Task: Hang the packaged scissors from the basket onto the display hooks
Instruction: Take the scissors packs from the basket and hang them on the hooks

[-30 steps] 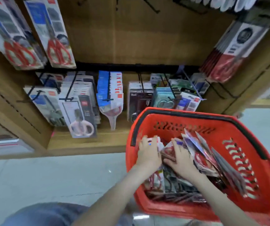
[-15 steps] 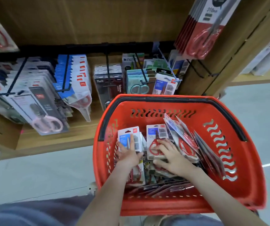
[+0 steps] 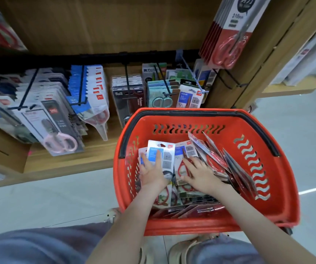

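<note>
At far left I note a wooden display shelf with black wire display hooks carrying rows of carded scissors; the frontmost grey card holds pink-handled scissors. Just to its right hang blue-and-white packs, then dark boxed packs marked "Scissors", then teal cards.

In front of the shelf stands a red plastic shopping basket with a black handle folded along its rim. Inside lies a loose heap of packaged scissors: flat white cards under clear blisters, most showing red-handled scissors, several tilted on edge against the right wall.

My left hand is inside the basket at its left side, fingers curled over a white card with a blue label panel and a red logo at its top corner; I cannot tell whether the thumb closes beneath it. My right hand lies just beside it, fingers spread flat on a card showing red scissor handles, pressing rather than pinching.

At upper right, red-and-white cards marked "210" hang from a wooden post.
</note>
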Motion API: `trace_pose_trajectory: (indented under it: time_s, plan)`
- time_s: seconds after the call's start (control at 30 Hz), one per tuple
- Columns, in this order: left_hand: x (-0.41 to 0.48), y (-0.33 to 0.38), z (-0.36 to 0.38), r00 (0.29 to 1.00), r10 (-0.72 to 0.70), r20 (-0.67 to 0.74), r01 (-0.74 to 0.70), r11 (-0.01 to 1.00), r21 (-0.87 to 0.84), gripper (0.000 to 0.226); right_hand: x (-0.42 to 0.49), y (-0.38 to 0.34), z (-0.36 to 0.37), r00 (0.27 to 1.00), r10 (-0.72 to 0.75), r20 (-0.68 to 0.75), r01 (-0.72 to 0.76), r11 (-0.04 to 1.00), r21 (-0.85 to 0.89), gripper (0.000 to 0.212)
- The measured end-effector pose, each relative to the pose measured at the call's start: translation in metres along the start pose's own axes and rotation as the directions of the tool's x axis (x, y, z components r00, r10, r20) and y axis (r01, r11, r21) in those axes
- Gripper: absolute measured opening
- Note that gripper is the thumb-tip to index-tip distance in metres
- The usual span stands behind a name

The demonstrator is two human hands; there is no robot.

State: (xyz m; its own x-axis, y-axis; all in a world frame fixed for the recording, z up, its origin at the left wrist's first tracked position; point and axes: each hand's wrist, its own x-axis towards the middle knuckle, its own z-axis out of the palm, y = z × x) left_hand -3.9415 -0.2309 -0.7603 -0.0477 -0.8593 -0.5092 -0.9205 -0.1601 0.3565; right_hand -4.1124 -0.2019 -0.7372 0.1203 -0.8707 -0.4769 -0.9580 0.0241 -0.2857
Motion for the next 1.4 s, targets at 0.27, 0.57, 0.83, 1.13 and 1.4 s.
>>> trace_pose_trajectory:
  time_s: [0.27,0.57,0.83,1.13,1.4]
  plan:
    - [-0.021,0.013,-0.036,0.97,0.073,-0.23,-0.11,0.982,-0.152,0.099,-0.004,-0.036,-0.029,0.972,0.034,-0.234,0.055,0.93,0.364,0.06]
    - [-0.057,0.016,-0.128,0.872,0.228,-0.433,-0.386,0.864,-0.324,0.103,0.001,-0.113,-0.099,0.922,0.135,-0.363,0.319,0.265,0.91,0.022]
    - [-0.08,-0.022,-0.235,0.698,0.254,-0.67,-0.507,0.836,-0.211,0.104,0.007,-0.225,-0.176,0.841,0.023,-0.541,0.52,0.247,0.818,0.018]
    - [-0.086,-0.107,-0.321,0.484,0.133,-0.865,-0.487,0.862,-0.14,0.103,0.018,-0.358,-0.213,0.771,-0.238,-0.591,0.637,0.268,0.723,0.016]
    - [-0.078,-0.165,-0.357,0.456,-0.009,-0.89,-0.438,0.868,-0.233,0.1,0.045,-0.432,-0.211,0.746,-0.33,-0.578,0.665,0.345,0.662,0.016]
